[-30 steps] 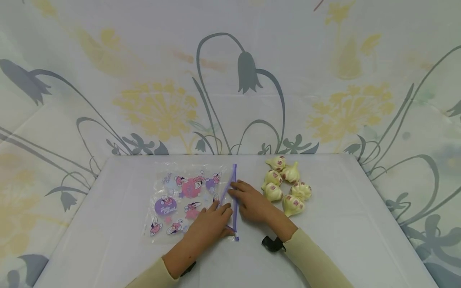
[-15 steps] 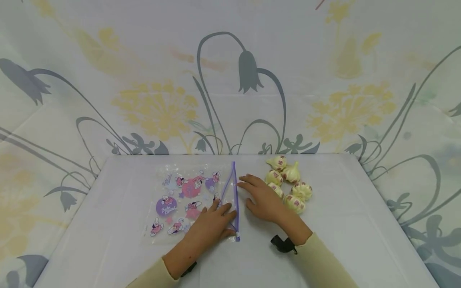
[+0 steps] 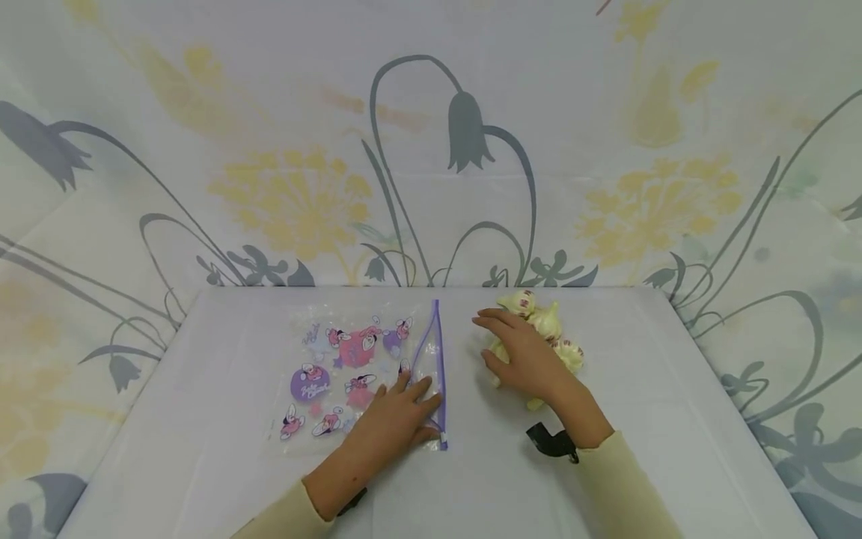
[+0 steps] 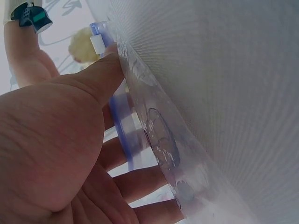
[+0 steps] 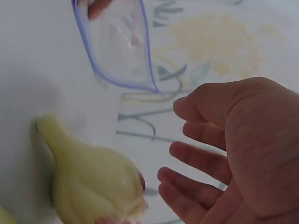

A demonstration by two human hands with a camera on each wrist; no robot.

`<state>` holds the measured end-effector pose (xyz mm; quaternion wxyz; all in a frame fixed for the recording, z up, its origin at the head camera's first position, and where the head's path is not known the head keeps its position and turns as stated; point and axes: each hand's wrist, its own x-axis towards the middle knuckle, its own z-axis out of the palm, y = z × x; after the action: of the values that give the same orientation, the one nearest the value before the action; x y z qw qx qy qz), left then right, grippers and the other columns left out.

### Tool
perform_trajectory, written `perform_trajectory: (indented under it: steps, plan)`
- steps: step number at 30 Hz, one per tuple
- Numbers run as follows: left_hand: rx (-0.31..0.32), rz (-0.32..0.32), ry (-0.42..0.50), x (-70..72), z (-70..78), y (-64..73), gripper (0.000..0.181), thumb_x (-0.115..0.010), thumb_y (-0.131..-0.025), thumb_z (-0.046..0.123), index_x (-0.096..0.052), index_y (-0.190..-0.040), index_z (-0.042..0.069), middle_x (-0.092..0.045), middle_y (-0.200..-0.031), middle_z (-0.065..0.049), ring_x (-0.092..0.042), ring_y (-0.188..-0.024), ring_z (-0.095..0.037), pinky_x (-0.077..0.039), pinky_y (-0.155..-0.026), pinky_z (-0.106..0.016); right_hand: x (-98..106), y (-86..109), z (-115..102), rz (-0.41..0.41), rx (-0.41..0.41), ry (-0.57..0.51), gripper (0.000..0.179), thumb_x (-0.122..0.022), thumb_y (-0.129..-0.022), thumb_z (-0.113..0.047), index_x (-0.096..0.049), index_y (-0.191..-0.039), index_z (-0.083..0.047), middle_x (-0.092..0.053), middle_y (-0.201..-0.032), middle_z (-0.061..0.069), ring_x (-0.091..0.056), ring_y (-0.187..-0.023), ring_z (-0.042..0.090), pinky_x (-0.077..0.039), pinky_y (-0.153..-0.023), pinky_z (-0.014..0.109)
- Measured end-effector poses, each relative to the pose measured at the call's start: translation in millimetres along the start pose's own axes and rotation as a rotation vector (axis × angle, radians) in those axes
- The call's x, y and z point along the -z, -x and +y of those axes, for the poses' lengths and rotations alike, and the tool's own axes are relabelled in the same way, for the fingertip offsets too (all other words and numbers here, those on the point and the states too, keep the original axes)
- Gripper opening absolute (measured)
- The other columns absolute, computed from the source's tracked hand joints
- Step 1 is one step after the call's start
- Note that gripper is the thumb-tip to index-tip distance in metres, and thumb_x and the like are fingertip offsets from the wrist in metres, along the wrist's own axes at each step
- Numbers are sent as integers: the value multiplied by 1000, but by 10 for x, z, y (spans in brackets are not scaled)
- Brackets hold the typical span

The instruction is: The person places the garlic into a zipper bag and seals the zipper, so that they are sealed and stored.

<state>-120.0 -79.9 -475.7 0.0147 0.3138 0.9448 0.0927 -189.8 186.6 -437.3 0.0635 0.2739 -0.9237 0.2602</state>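
A clear zip bag point(image 3: 357, 348) with pink and purple cartoon prints lies flat on the table, its purple-edged mouth facing right and parted. My left hand point(image 3: 390, 427) rests on the bag near that mouth, fingers spread; in the left wrist view the thumb point(image 4: 100, 74) lies by the white slider point(image 4: 97, 44). My right hand point(image 3: 528, 359) hovers over the garlic bulbs point(image 3: 547, 322), fingers loosely bent and holding nothing. One garlic bulb point(image 5: 93, 177) shows close below it in the right wrist view. Some bulbs are hidden under the hand.
The white table point(image 3: 222, 419) ends at a back edge against a floral-printed cloth point(image 3: 431, 172). A black wrist camera point(image 3: 552, 442) sits on the right wrist.
My right hand has left the bag's purple edge and moved right, over the garlic bulbs. The bag's mouth stays parted, and my left hand has stayed on the bag.
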Motion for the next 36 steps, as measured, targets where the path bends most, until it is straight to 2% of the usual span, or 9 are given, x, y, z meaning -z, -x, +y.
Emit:
perform_trajectory:
  steps: [4, 5, 10, 12, 17, 24, 32, 36]
  plan:
    - [-5, -2, 7, 5, -7, -3, 54, -71, -98, 48, -69, -142, 17, -59, -154, -12, -50, -144, -48, -50, -104, -69, 137, 16, 132, 40, -15, -30, 50, -73, -97, -9, -61, -145, -2, -55, -153, 17, -48, -144, 40, -44, -116, 58]
    - [-5, -4, 12, 6, -8, -2, 54, -71, -98, 47, -69, -142, 16, -59, -154, -13, -49, -144, -48, -50, -104, -69, 166, 24, 163, 57, -12, -41, 50, -73, -97, -8, -60, -145, -1, -56, -153, 17, -49, -143, 40, -47, -111, 57]
    - [4, -22, 25, 24, -5, 4, 55, -71, -99, 47, -68, -144, 16, -57, -155, -13, -48, -145, -48, -48, -106, -70, 268, 45, 332, 202, 39, -49, 45, -73, -95, -1, -64, -139, 2, -57, -148, 23, -50, -138, 44, -46, -108, 62]
    - [5, -27, 24, 28, -7, 0, 55, -71, -99, 47, -68, -144, 16, -57, -155, -12, -47, -146, -48, -48, -106, -70, 300, 45, 403, 254, 39, -51, 45, -74, -94, 1, -65, -137, 3, -57, -147, 23, -48, -139, 46, -41, -112, 64]
    - [0, -27, 29, 26, -12, -11, 56, -70, -99, 48, -68, -144, 16, -57, -155, -12, -47, -146, -47, -48, -106, -70, 349, 72, 608, 315, -13, -60, 46, -72, -93, 4, -63, -138, 5, -56, -146, 25, -47, -140, 48, -39, -112, 67]
    - [3, -25, 32, 20, -8, -7, 55, -72, -98, 47, -68, -143, 16, -58, -155, -12, -48, -145, -48, -48, -105, -70, 324, 123, 805, 299, -86, -50, 48, -73, -95, 1, -61, -141, 5, -54, -146, 27, -49, -137, 50, -41, -108, 68]
    - [5, -21, 41, 42, 1, 6, 54, -72, -98, 46, -68, -144, 16, -58, -155, -12, -48, -145, -48, -48, -106, -70, 327, 174, 855, 241, -185, -26, 47, -70, -98, -2, -59, -143, 5, -57, -139, 28, -59, -123, 50, -49, -100, 65]
    - [9, -27, 51, 40, 0, 9, 55, -71, -99, 46, -68, -144, 16, -58, -155, -12, -47, -146, -48, -47, -107, -70, 329, 183, 867, 230, -203, -17, 51, -74, -95, -2, -59, -143, 6, -58, -137, 29, -62, -118, 50, -52, -97, 64]
